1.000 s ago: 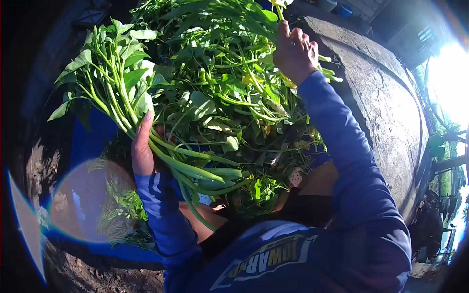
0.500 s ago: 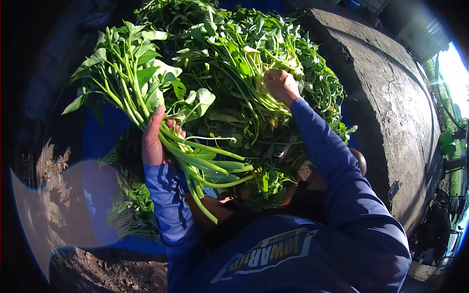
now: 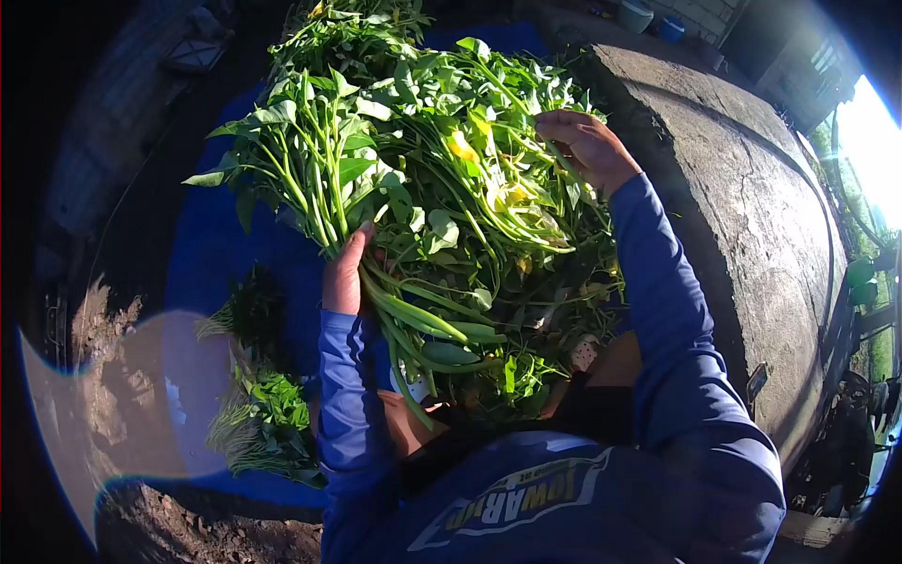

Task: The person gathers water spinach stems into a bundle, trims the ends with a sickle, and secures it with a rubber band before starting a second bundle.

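Observation:
My left hand (image 3: 349, 271) is closed around a bunch of leafy green stems (image 3: 329, 183), its leaves pointing up and the stem ends trailing to the lower right. My right hand (image 3: 584, 146) pinches a green stem at the upper right of a large heap of leafy greens (image 3: 451, 108). Some yellow leaves (image 3: 462, 148) show in the heap near my right hand. Below the heap, a small clump of greens (image 3: 517, 376) sits between my legs.
Bundled greens (image 3: 282, 404) lie at the lower left on a blue sheet (image 3: 202, 254). A large concrete slab (image 3: 742, 179) rises on the right. Basins (image 3: 635, 15) stand at the back, and rough soil (image 3: 216, 526) lies at the bottom left.
My right hand has moved right and slightly up, with a stem now in its fingers. My left hand and its bunch have shifted right. The view has shifted slightly.

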`<state>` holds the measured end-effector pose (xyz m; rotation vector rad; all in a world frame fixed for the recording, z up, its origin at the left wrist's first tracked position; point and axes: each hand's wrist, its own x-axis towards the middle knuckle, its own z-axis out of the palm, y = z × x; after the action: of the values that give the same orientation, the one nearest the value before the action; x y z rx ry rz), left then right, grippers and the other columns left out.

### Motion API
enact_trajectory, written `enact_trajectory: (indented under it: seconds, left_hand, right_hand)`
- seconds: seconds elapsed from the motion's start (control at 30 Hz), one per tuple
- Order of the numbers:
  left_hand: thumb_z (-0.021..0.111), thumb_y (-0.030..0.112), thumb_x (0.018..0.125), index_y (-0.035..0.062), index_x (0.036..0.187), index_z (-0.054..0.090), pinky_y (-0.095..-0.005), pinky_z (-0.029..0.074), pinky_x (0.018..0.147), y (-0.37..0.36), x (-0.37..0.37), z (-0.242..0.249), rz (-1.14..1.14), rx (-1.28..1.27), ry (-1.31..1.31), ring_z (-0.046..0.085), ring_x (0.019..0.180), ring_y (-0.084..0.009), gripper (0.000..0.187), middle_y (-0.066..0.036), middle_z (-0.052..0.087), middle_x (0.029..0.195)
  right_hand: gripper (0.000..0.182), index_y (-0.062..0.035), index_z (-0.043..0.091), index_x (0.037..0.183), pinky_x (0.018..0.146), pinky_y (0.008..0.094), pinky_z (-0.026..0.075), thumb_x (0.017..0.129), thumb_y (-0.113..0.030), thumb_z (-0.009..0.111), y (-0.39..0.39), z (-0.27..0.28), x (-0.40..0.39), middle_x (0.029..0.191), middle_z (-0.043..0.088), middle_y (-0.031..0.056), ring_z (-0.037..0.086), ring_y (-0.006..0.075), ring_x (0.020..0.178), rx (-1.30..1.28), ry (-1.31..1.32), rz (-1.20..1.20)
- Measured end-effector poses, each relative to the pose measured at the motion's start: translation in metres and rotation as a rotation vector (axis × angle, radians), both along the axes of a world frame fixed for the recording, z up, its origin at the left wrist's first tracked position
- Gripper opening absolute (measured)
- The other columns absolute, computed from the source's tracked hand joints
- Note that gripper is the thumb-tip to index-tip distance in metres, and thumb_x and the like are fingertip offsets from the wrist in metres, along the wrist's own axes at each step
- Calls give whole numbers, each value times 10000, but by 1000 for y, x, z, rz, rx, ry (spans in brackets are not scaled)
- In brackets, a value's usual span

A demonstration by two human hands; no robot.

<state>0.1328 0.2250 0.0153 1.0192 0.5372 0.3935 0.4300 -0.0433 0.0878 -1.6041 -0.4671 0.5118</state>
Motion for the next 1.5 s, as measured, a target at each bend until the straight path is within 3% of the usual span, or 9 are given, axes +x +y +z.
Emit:
enact_trajectory:
  seconds: [0.07,0.1,0.43,0.87,0.97,1.03,1.1,1.4,1.5]
  left_hand:
    - [754,389,950,104,1005,672,-321,555,580,-6,2,-6,2,-73,43,634,615,-159,301,-16,631,755]
    - [757,389,945,99,989,668,-328,555,582,-10,7,-1,6,-117,73,632,613,-161,306,-20,626,744]
    - [791,404,911,107,897,619,-371,566,613,-15,24,-26,-7,-63,91,609,622,-191,344,-36,585,715]
    - [798,385,891,96,958,656,-348,557,514,-33,29,-41,-15,30,113,626,554,-204,329,-57,609,712]
    - [756,378,939,10,1119,728,-304,586,637,-16,35,-71,-127,12,131,693,656,-177,410,-59,685,769]
    - [757,404,929,82,1098,710,-330,556,569,-13,40,-88,-111,37,58,651,617,-183,367,-54,648,769]
    - [767,423,917,116,1089,698,-344,544,532,-15,41,-83,-89,-8,141,631,598,-188,359,-57,631,777]
    - [829,389,871,101,1083,668,-359,552,537,-36,34,-62,-61,-16,116,624,566,-205,392,-54,607,718]
    - [826,375,877,86,1076,652,-369,553,552,-35,36,-67,-74,-18,88,630,573,-216,392,-59,606,704]
  right_hand:
    - [262,-5,698,1206,934,294,547,968,-113,719,-12,1,-4,1107,717,57,673,134,1032,126,25,15]
    - [276,-31,717,1216,750,210,492,974,-164,719,-16,8,-20,1009,712,23,635,71,904,224,49,24]
    - [384,-53,645,1296,787,267,491,944,-193,708,-13,8,-88,985,713,44,618,91,876,45,-389,-59]
    - [387,-44,646,1364,701,266,493,994,-156,655,-13,-55,-83,942,710,33,608,89,743,31,-333,-120]
    - [408,-18,636,1375,695,261,489,1033,-239,631,-12,-54,-80,1030,714,43,594,80,768,85,-14,-83]
    - [353,-56,664,1357,596,254,465,1031,-187,636,-13,-51,-81,793,620,-3,568,91,663,125,141,-17]
    - [332,-45,671,1298,573,283,513,1014,-217,671,-9,-47,-89,838,679,28,614,117,666,235,295,-94]
    - [263,-72,732,1122,696,263,512,926,-244,761,11,-39,-92,869,681,-26,609,68,756,40,-30,-300]
    - [340,22,710,1057,796,321,555,869,-255,771,19,-49,-79,963,739,99,686,183,872,-51,-411,-423]
